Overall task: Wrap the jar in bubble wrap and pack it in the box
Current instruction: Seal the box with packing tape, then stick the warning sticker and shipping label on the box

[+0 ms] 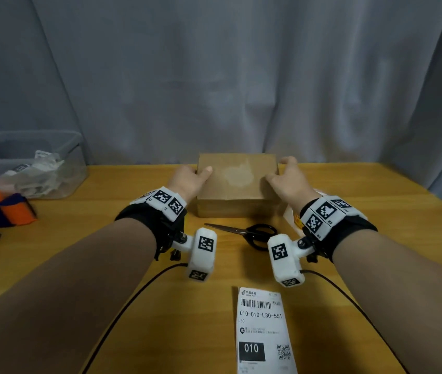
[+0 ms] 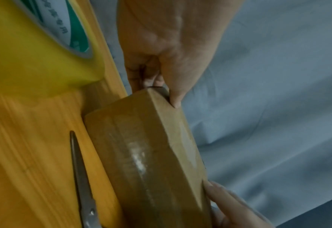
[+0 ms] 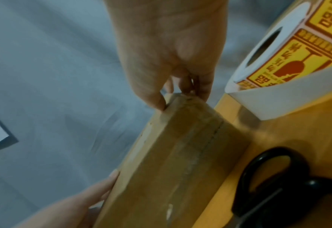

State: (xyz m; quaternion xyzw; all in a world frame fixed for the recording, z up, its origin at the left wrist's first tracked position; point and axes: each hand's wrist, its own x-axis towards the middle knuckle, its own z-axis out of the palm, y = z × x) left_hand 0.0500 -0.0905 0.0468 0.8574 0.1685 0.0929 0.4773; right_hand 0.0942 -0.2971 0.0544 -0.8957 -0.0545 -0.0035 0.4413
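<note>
A shut cardboard box (image 1: 237,182) sits on the wooden table (image 1: 133,238) near its far edge. Clear tape runs along its near side (image 2: 139,160). My left hand (image 1: 196,176) grips the box's left end, thumb on the top face and fingers down the side. My right hand (image 1: 277,174) grips the right end the same way. In the left wrist view the left hand (image 2: 161,86) pinches a corner of the box. The right wrist view has the right hand (image 3: 180,92) on the opposite corner of the box (image 3: 176,162). No jar or bubble wrap is visible.
Black-handled scissors (image 1: 246,233) lie just in front of the box. A printed shipping label (image 1: 264,327) lies nearer me. A yellow tape roll (image 2: 34,46) stands left of the box, a roll of fragile stickers (image 3: 278,61) right of it. A clear plastic bin (image 1: 25,168) and an orange tape dispenser (image 1: 1,209) are far left.
</note>
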